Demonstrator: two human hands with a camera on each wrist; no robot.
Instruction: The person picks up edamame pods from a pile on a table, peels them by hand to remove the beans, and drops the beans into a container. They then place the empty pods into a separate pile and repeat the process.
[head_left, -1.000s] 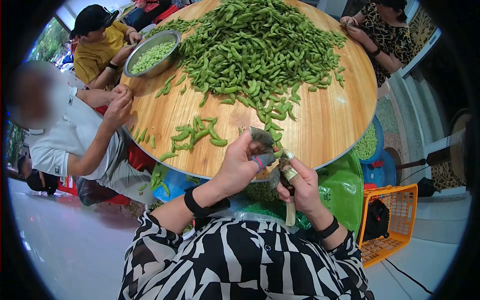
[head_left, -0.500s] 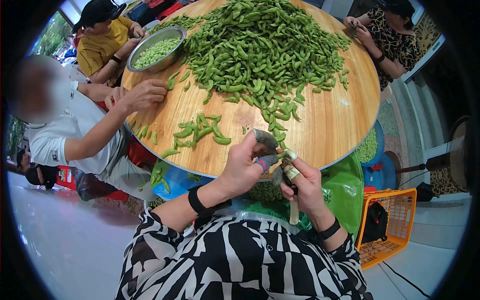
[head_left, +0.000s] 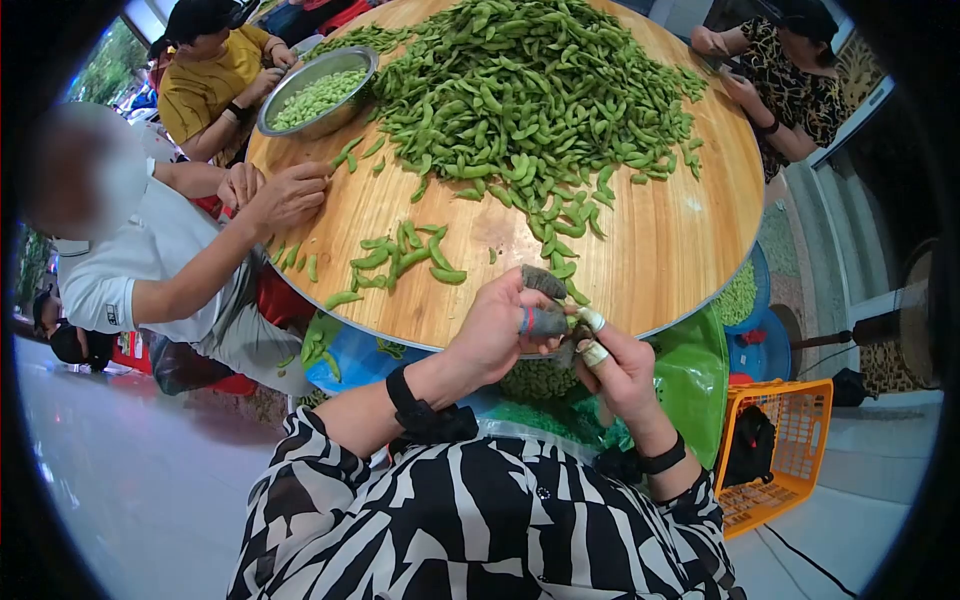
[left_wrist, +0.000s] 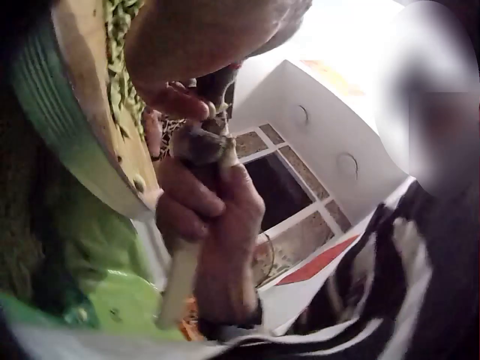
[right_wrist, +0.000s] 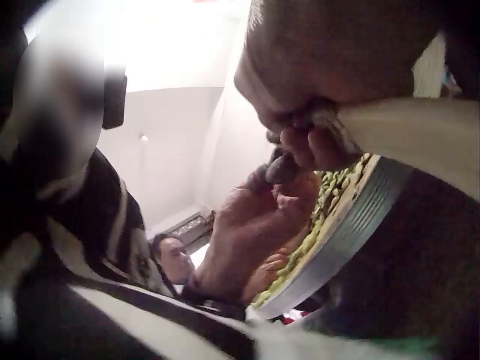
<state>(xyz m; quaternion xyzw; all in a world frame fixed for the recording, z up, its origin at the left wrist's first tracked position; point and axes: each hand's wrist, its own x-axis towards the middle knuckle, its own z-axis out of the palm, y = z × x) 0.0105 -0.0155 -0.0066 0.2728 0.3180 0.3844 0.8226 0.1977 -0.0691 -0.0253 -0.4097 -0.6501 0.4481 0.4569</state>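
My left hand (head_left: 497, 328), with grey covers on its thumb and a finger, pinches a green bean pod (head_left: 576, 320) in front of my body, at the near table edge. Right against it, my right hand (head_left: 622, 372) has whitish wraps on thumb and forefinger. That hand grips a tool by its pale handle (right_wrist: 420, 135), which also hangs below the palm in the left wrist view. The tool's working end is hidden among the fingers. Beyond the hands, a large heap of bean pods (head_left: 530, 100) covers the round wooden table (head_left: 660, 260).
Loose pods (head_left: 405, 252) lie left of my hands. A metal bowl (head_left: 352, 105) holds shelled beans. One person's hand (head_left: 290, 195) rests at the left edge; others sit farther round. A green bag (head_left: 690, 365) and an orange crate (head_left: 815, 440) stand at right.
My two hands have come closer together and shifted slightly right; the pale handle is now mostly hidden in the head view. The person at left has reached over the table to a pod.
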